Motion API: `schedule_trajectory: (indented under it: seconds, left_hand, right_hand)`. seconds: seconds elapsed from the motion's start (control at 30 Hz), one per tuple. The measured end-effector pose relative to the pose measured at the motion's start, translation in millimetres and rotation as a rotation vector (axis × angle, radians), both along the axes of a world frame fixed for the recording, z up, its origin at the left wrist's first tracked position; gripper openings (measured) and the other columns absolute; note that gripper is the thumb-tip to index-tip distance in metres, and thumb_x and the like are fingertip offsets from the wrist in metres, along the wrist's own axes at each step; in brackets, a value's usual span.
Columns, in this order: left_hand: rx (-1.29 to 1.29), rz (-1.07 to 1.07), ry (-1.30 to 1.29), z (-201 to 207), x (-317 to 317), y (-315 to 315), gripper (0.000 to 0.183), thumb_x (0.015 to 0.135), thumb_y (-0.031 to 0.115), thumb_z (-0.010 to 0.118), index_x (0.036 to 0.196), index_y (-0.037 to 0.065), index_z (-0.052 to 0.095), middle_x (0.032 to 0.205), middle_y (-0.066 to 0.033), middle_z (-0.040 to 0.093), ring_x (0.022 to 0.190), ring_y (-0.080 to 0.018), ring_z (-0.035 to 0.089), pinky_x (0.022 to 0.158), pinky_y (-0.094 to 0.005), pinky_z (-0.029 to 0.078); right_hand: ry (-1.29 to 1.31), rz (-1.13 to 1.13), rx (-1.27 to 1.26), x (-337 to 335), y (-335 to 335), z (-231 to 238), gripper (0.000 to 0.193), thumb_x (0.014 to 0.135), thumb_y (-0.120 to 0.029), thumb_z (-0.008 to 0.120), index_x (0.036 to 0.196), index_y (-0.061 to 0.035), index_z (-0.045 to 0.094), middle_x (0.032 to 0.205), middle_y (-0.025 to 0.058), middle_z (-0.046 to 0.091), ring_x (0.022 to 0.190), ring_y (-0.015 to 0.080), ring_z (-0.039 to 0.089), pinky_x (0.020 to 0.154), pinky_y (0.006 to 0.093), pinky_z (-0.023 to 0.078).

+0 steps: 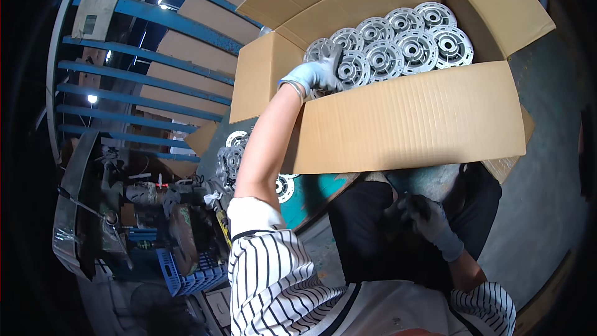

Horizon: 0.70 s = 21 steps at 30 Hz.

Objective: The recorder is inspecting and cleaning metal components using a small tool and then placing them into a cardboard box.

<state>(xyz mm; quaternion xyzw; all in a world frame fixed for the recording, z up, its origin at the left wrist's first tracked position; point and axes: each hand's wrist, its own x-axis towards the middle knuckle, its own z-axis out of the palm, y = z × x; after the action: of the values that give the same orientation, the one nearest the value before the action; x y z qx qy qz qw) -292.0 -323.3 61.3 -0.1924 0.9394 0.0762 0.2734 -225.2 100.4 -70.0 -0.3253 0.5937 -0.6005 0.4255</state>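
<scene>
Leftward, blue steel racking [143,56] lined the workshop. Gloved left hand [314,76] gripped one perforated silver metal disc [324,50] inside the open brown cardboard box [410,118]; about nine discs showed. Gloved right hand [429,218] rested loosely curled, empty, on dark fabric [360,230].

Blue steel racking [143,56] left (lamps glowing), grey concrete floor [541,211].

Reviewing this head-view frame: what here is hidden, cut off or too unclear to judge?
- Left hand: gloved, on the metal discs in the cardboard box; whether the fingers grip one is unclear.
- Lower disc layers: hidden by the box's front wall.
- Right hand: dark glove against dark clothing; whether it holds anything cannot be told.
- More discs below the box: partly hidden by the left forearm.
- Left-side clutter: too dark and warped.
</scene>
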Motion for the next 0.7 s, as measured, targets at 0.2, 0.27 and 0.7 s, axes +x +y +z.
schedule_trajectory:
  seconds: [0.2,0.27,0.7]
  left_hand:
    - [-0.277,-0.137,0.215,-1,0,44,0.111,0.058,0.045,0.081,0.143,0.008,0.02,0.143,-0.024,0.031,0.133,-0.039,0.032,0.108,-0.0431,0.03]
    - [-0.274,-0.116,0.218,13,-4,54,0.101,0.058,0.044,0.081,0.14,0.009,0.033,0.14,-0.0224,0.039,0.13,-0.0383,0.037,0.106,-0.0424,0.034]
    - [0.106,0.091,1.048,59,48,55,0.06,0.067,0.008,0.075,0.122,0.004,0.051,0.111,-0.0097,0.061,0.102,-0.02,0.059,0.089,-0.0359,0.048]
  right_hand:
    - [0.1,-0.042,-0.078,-4,-4,-3,0.026,0.084,0.004,0.049,0.109,-0.0014,0.058,0.096,0.0091,0.067,0.083,0.0185,0.066,0.075,0.0297,0.053]
    - [0.01,-0.003,0.015,-6,-8,16,0.026,0.085,0.003,0.049,0.109,-0.0014,0.059,0.096,0.0089,0.067,0.083,0.0182,0.066,0.075,0.0298,0.053]
    - [0.848,0.102,-0.087,-4,12,12,0.023,0.084,-0.003,0.053,0.105,-0.0045,0.061,0.095,0.0089,0.066,0.086,0.0193,0.065,0.073,0.029,0.051]
